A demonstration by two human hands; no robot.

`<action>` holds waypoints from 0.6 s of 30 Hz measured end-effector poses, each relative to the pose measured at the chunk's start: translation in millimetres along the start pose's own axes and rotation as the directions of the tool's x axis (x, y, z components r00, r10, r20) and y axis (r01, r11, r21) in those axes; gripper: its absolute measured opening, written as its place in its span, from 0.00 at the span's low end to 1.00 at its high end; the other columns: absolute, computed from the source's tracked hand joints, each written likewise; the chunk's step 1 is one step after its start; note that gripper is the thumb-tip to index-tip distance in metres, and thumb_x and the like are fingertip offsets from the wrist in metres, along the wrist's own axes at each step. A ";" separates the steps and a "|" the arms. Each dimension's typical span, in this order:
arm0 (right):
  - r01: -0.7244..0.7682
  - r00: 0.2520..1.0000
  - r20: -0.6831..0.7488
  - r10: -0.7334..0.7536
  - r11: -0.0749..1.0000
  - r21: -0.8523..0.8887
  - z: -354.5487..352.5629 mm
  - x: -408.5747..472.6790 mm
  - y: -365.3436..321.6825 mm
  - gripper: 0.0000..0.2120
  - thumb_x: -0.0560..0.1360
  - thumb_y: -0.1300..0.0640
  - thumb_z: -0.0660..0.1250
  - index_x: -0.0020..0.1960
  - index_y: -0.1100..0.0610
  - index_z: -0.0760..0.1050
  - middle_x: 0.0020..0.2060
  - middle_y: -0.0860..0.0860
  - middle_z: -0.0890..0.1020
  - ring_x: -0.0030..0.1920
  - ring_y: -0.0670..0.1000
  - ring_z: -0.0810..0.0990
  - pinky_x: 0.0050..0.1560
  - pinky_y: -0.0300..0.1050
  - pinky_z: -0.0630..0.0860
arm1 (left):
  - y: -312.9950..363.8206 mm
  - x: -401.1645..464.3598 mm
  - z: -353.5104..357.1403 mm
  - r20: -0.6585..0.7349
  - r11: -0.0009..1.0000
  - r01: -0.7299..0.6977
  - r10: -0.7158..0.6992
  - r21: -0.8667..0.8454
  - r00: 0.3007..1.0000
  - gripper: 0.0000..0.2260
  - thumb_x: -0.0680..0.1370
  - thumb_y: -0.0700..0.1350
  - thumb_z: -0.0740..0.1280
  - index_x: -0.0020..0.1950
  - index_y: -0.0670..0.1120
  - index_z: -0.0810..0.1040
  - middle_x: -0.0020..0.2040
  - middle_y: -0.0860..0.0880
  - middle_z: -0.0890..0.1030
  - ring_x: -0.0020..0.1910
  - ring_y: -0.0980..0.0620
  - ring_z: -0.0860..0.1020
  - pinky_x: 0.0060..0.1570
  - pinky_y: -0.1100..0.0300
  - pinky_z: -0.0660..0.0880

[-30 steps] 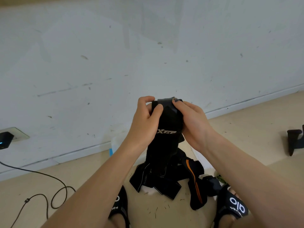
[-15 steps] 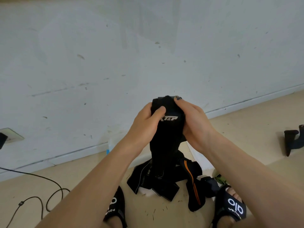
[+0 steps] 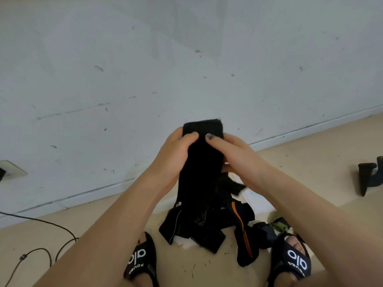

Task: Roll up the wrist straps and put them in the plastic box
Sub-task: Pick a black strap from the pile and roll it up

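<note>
Black wrist strap (image 3: 200,162) pinched by left hand (image 3: 172,160) and right hand (image 3: 238,158), held up so tail hangs free for rolling; strap pile (image 3: 207,226) at 6 o'clock.

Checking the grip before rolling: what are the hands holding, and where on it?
Both hands, left and right, pinch one black strap near its top end, thumbs in front.

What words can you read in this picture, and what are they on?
"alo": left slipper, seen upside down.
"olo": right slipper, probably the same logo seen the other way up.
Small letters under both logos: too blurred to read.
The held wrist strap shows no words now.
</note>
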State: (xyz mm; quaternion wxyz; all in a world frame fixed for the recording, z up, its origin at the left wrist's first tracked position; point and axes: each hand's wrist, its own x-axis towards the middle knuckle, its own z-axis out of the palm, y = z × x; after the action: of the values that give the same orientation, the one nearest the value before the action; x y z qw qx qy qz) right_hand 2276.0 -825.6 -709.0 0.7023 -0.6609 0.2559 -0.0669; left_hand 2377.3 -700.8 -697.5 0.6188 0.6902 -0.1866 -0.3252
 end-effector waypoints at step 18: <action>-0.019 0.984 0.178 0.005 0.997 0.073 -5.8 -3.8 8.7 0.11 0.85 0.55 0.63 0.63 0.52 0.81 0.55 0.51 0.87 0.57 0.50 0.86 0.58 0.47 0.82 | -8.6 5.6 -2.6 -0.041 0.994 0.107 -0.107 -0.007 0.993 0.15 0.85 0.46 0.60 0.61 0.37 0.79 0.56 0.38 0.84 0.52 0.43 0.85 0.56 0.45 0.80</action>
State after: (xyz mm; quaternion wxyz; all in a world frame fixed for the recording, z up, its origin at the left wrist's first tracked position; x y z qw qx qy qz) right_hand 2268.0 -828.0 -716.4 0.7468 -0.6362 0.1934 -0.0129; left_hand 2381.8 -701.2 -707.1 0.6058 0.7045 -0.1359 -0.3439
